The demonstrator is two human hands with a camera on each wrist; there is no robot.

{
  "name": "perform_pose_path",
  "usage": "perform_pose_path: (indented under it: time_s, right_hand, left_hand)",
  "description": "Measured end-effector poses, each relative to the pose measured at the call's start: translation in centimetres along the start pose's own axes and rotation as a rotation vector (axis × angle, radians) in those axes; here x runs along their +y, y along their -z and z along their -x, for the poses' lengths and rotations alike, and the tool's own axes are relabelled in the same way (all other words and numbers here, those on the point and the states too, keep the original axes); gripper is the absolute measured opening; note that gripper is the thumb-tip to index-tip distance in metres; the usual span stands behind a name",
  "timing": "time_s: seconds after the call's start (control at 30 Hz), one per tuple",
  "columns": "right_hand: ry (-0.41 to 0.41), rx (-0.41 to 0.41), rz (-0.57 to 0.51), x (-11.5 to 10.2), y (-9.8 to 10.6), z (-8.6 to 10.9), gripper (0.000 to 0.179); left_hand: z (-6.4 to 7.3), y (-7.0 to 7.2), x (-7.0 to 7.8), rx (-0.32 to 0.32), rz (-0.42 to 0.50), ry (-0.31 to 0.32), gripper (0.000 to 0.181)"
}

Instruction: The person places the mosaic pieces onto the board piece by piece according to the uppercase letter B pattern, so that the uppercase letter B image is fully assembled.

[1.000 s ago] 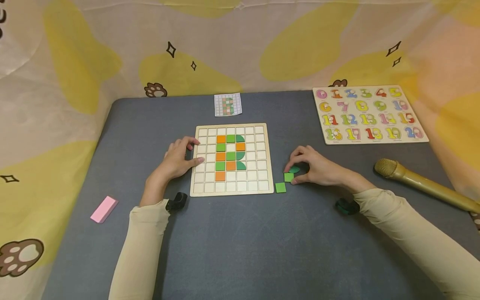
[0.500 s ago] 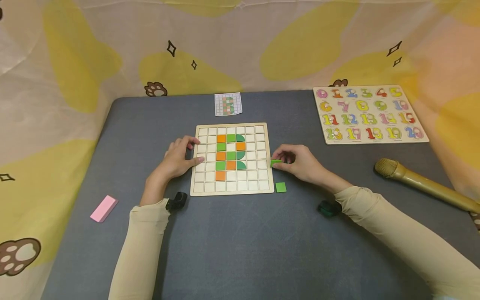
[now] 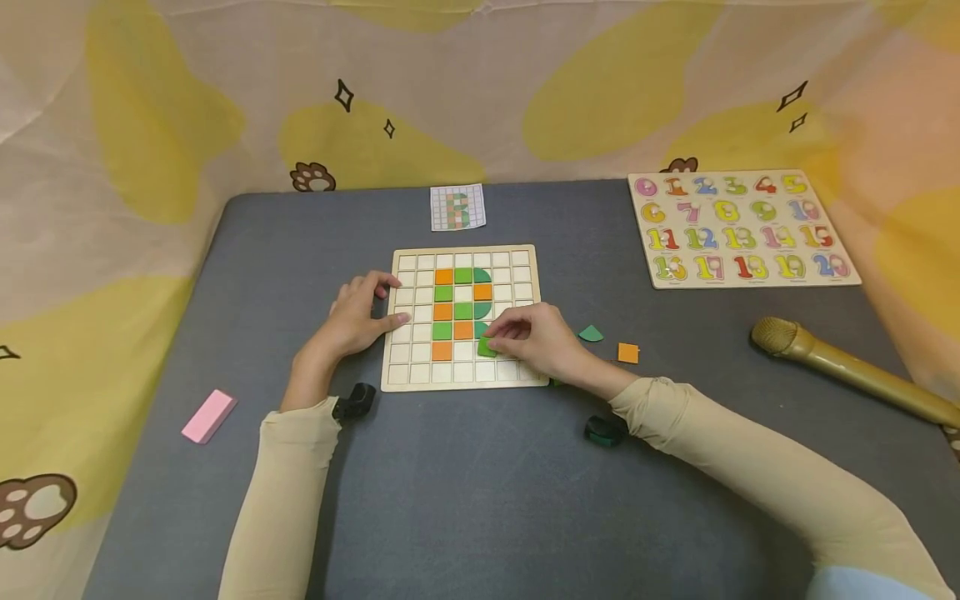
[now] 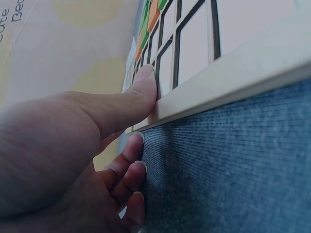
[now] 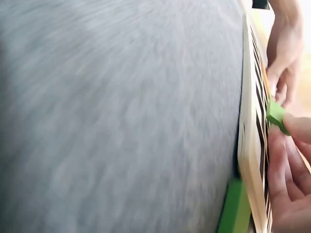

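Observation:
In the head view my left hand (image 3: 356, 315) rests at the left edge of a wooden grid board (image 3: 405, 376), thumb on its rim. The left wrist view shows the thumb (image 4: 144, 90) pressing on the rim and the other fingers loosely bent beside it. My right hand (image 3: 546, 340) pinches a green square tile (image 3: 487, 347) between thumb and fingertips, over the lower middle of the board. Orange square tiles (image 3: 443, 277), green ones (image 3: 463, 275) and dark green curved ones (image 3: 482, 309) sit in the grid. The right wrist view shows the pinched tile (image 5: 275, 112) tilted.
Right of the board lie a dark green quarter-round tile (image 3: 591, 333), an orange tile (image 3: 627, 353) and a green tile (image 5: 234, 208). A pattern card (image 3: 457, 207) lies behind. Also present are a number puzzle (image 3: 742, 229), a gold microphone (image 3: 847, 367) and a pink block (image 3: 209, 417).
My right hand has picked up a green square tile from beside the board and carried it left over the grid. An orange tile it hid now shows. The left hand stays put.

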State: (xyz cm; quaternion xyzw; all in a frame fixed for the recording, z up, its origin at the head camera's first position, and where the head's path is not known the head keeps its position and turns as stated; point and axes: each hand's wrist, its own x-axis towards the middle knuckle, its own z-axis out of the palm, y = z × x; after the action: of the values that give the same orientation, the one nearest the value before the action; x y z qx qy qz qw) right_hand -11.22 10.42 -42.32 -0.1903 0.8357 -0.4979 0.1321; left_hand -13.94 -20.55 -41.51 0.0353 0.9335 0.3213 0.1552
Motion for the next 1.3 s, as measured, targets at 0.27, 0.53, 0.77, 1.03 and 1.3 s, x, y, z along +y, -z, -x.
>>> perform_pose_path:
  time_s: [0.27, 0.53, 0.77, 1.03, 1.3]
  right_hand:
    - [-0.006, 0.018, 0.067, -0.5, -0.8, -0.4, 0.004]
    - [-0.001, 0.014, 0.072, -0.4, -0.7, -0.3, 0.005]
    - [0.106, 0.042, 0.135, -0.1, -0.8, -0.4, 0.003]
    - [0.029, -0.017, 0.205, 0.1, 0.9, -0.2, 0.006]
    - [-0.019, -0.104, 0.300, 2.3, 6.7, 0.9, 0.019]
  left_hand:
    - [-0.1, 0.0, -0.1, -0.001, -0.001, -0.007, 0.055]
    - [0.0, 0.0, -0.1, 0.000, 0.002, -0.008, 0.055]
    - [-0.1, 0.0, -0.1, 0.001, -0.006, -0.008, 0.056]
    - [0.0, 0.0, 0.0, -0.003, 0.001, 0.000, 0.056]
    - [0.0, -0.1, 0.0, 0.001, -0.001, -0.004, 0.056]
